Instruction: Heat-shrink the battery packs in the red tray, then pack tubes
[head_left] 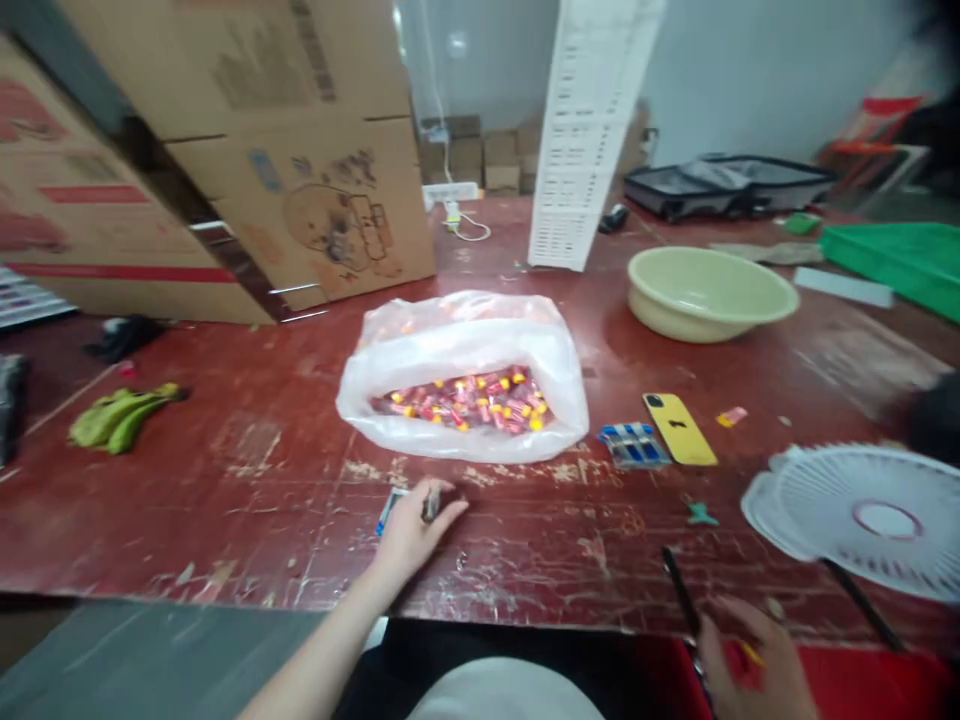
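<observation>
Left hand (pixel 416 525) pinches a small dark piece (pixel 430 503); right hand (pixel 750 655) seemingly grips a black tool (pixel 681 590).

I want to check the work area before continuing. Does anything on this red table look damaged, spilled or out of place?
The red table is badly scratched and flaking near its front edge. A bunch of green bananas lies alone at its left side, odd among the work items. The plastic bag of small red and yellow pieces lies open, but nothing has spilled.
</observation>
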